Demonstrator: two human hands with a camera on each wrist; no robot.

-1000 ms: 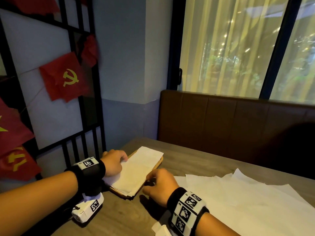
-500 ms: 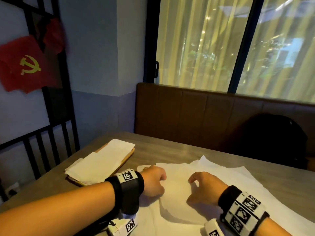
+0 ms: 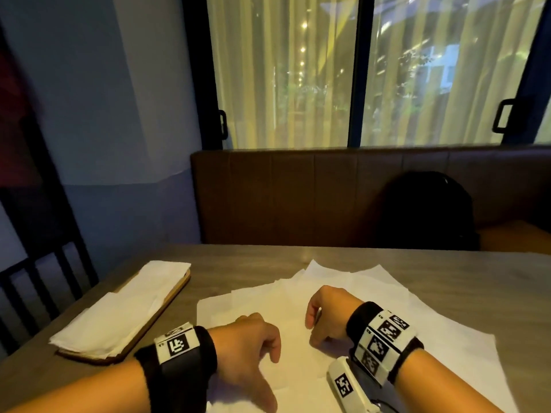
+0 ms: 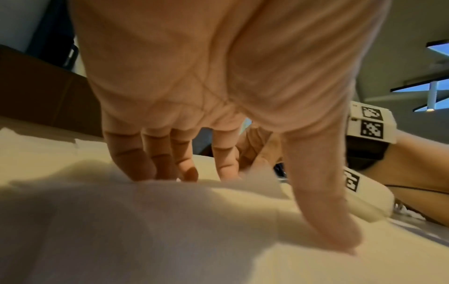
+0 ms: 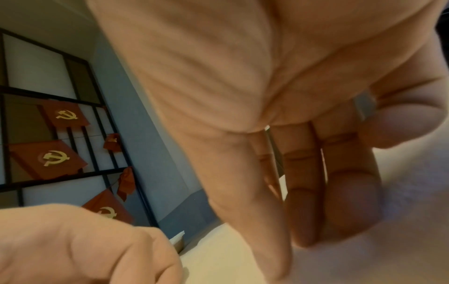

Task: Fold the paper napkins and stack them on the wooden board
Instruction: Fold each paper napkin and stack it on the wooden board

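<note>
A wooden board (image 3: 171, 301) lies at the table's left with a stack of folded white napkins (image 3: 125, 305) on it. Loose unfolded napkins (image 3: 387, 296) spread over the middle of the table. Both hands are on the top sheet (image 4: 145, 230). My left hand (image 3: 265, 362) presses it with bent fingertips (image 4: 143, 169) and an outstretched thumb (image 4: 340, 230), and the paper bulges between them. To its right, my right hand (image 3: 311, 332) has thumb and fingers drawn together, apparently pinching a raised edge of the sheet (image 4: 263, 163). The right wrist view shows those fingers (image 5: 340, 201) pointing down at the paper (image 5: 230, 249).
The wooden table (image 3: 447, 269) meets a brown padded bench (image 3: 298, 198) under a curtained window. A black bag (image 3: 426, 210) sits on the bench at the right. Black railings (image 3: 44, 281) stand just past the table's left edge, near the board.
Both hands left the folded stack on the board and moved right onto the loose napkins. The view swung right with them, and the hands now rest on the top sheet.
</note>
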